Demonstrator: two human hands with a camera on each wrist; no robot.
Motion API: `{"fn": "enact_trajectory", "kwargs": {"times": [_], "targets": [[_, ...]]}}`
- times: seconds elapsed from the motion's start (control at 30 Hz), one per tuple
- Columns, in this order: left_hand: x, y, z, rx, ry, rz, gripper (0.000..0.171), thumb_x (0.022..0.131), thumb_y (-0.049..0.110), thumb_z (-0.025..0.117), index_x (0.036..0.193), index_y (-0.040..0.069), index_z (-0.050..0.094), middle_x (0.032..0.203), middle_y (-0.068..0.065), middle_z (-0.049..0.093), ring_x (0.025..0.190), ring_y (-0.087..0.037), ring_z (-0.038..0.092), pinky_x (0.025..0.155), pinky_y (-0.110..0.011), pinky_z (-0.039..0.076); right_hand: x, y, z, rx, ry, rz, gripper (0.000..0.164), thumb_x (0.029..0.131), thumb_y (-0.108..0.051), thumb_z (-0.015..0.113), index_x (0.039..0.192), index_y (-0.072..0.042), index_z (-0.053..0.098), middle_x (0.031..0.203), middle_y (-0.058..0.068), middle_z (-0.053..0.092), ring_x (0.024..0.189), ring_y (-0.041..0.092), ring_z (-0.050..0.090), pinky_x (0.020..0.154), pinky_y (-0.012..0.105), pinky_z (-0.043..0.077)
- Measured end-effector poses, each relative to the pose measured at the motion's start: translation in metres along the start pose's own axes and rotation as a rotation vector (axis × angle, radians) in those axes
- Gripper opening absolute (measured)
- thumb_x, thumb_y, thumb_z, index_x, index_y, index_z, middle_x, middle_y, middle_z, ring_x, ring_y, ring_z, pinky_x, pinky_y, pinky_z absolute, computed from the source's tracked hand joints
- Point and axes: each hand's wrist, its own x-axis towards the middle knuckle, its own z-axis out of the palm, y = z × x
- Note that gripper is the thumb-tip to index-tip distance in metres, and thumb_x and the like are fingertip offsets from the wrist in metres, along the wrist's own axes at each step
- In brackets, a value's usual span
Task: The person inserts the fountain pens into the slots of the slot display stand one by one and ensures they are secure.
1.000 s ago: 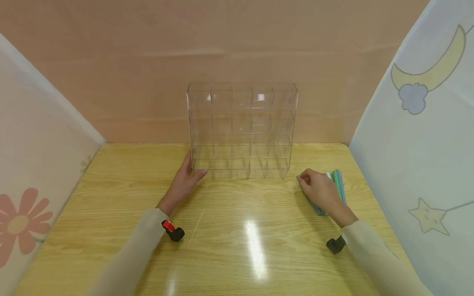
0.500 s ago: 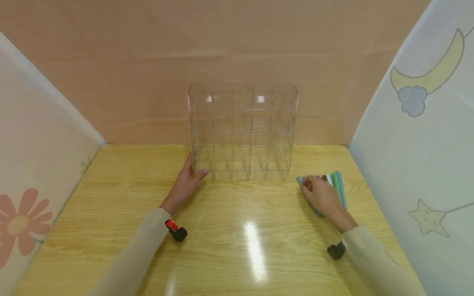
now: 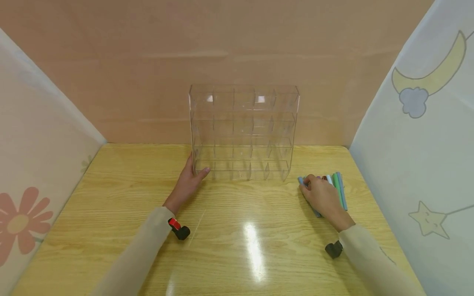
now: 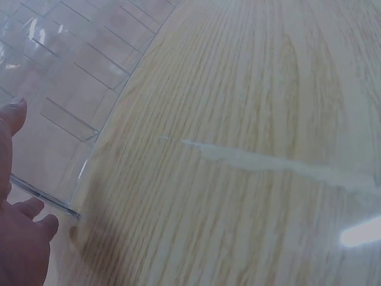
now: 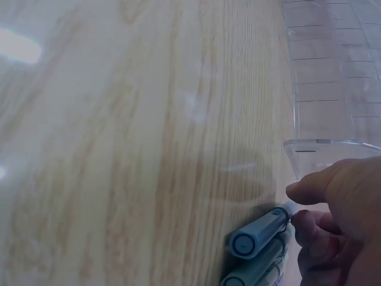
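A clear plastic rack (image 3: 242, 127) with rows of small compartments stands upright near the back of the table. At its lower left corner my left hand (image 3: 187, 181) grips the side panel, thumb (image 4: 16, 116) in front and the other fingers partly hidden around the edge. Right of the rack lies a row of marker pens, among them a green one (image 3: 337, 185) and a white one (image 3: 329, 179). My right hand (image 3: 324, 195) pinches the far end of the leftmost blue marker (image 5: 259, 232) between thumb and fingertips, and covers part of the row.
The wooden table (image 3: 229, 246) has a bright light reflection at its middle front. A plain peach backdrop (image 3: 148, 74) rises behind the rack. Patterned cloth walls (image 3: 422, 164) flank both sides.
My right hand has shifted slightly over the markers, showing more of their far ends, purple and brown included. My left hand stays on the rack. The view drifts a little.
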Motion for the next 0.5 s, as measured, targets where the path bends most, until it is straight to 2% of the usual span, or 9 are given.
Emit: {"fn": "enact_trajectory", "kwargs": {"times": [0.2, 0.5], "targets": [[0.0006, -0.0047, 0.0015, -0.019, 0.009, 0.002, 0.086, 0.111, 0.031, 0.060, 0.173, 0.035, 0.001, 0.182, 0.000, 0.010, 0.169, -0.028, 0.010, 0.135, -0.062, 0.014, 0.0038, -0.0019, 0.0015, -0.020, 0.007, 0.019, 0.035, 0.106, -0.028, 0.063, 0.119, 0.003, 0.069, 0.064, 0.005, 0.061, 0.044, 0.014, 0.045, 0.040, 0.026, 0.034], [0.0012, -0.0062, 0.0044, -0.038, 0.019, -0.004, 0.086, 0.111, 0.032, 0.060, 0.174, 0.030, 0.001, 0.182, 0.000, 0.007, 0.169, -0.028, 0.007, 0.135, -0.061, 0.011, 0.0077, -0.0036, -0.0015, -0.044, -0.026, 0.038, 0.038, 0.108, -0.029, 0.059, 0.121, 0.006, 0.068, 0.067, 0.009, 0.066, 0.045, 0.016, 0.048, 0.040, 0.027, 0.036]]}}
